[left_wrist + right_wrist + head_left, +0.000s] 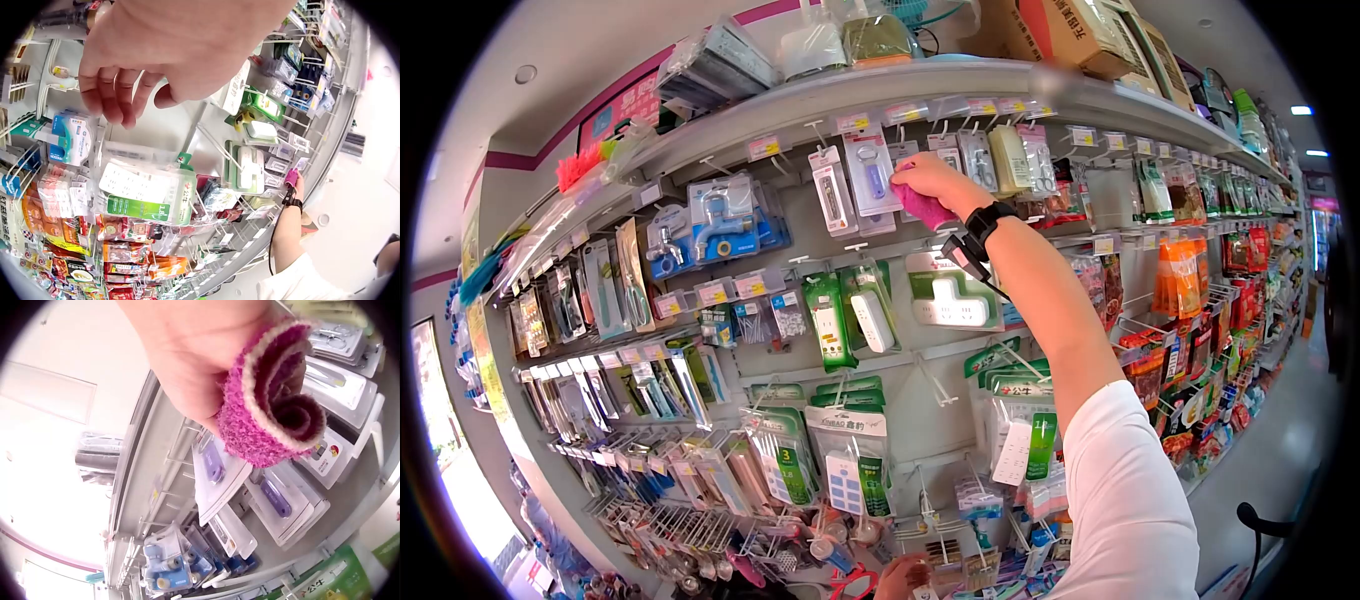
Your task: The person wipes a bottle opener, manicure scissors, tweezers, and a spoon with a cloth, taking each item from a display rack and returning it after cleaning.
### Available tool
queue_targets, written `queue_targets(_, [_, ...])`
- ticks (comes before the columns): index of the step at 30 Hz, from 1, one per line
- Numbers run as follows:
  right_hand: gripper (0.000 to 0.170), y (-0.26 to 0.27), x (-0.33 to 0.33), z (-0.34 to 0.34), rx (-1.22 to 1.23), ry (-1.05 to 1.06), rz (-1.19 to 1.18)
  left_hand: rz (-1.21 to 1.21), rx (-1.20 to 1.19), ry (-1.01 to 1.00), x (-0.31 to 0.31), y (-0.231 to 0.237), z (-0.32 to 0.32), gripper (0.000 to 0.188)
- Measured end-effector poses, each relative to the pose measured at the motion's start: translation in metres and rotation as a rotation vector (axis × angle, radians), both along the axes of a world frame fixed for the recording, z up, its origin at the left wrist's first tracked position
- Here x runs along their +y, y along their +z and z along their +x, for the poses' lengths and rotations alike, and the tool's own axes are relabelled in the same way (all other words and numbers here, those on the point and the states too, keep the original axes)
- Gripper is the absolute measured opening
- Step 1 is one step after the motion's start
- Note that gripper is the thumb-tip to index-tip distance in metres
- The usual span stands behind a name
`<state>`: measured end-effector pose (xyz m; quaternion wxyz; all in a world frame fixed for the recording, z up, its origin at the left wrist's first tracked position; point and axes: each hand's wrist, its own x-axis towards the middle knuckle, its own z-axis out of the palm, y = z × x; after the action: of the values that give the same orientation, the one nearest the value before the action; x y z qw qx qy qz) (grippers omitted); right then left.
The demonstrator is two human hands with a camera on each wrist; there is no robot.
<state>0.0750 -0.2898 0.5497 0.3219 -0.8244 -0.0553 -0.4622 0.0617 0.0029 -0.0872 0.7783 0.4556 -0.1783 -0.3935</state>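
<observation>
Shop shelving [960, 82] is displaying hanging packs [870, 178].
Right grip [935, 180] is pinching a pink cloth [925, 209], which is protruding beneath it, beside the packs; left grip [159, 59] is hanging loosely bent.

Cloth [250, 419] rough, nubbly (matt too); blister packs [282, 503] smooth, glossy clear plastic.

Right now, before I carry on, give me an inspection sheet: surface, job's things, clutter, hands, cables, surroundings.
Surface: pale back panel, partly hidden by hanging stock.
Job's things: pink cloth, curled over, close to blister packs with purple items.
Clutter: power-strip packs and tap packs hang below; cardboard boxes sit on the top shelf.
Hands: right hand grips the cloth; left hand holds nothing, fingers loosely bent.
Cables: one black cable beside the right forearm.
Surroundings: lit ceiling lamps, an aisle at the right.
</observation>
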Motion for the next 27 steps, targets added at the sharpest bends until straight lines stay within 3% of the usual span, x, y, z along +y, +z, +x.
queue_targets(18, [0.016, -0.002, -0.001, 0.006, 0.092, 0.001, 0.009, 0.071, 0.002, 0.03, 0.002, 0.022, -0.017, 0.029])
queue_targets(20, [0.018, -0.002, -0.006, 0.01, 0.099, -0.022, -0.001, 0.117, -0.183, 0.059, 0.009, 0.035, -0.024, 0.029])
queue_targets(23, [0.022, -0.001, -0.009, 0.017, 0.086, -0.188, -0.162, 0.04, 0.021, -0.063, -0.005, -0.033, 0.018, 0.031])
queue_targets(27, [0.024, 0.002, -0.007, 0.011, 0.135, -0.261, -0.251, 0.031, 0.064, -0.048, -0.002, -0.034, 0.015, 0.032])
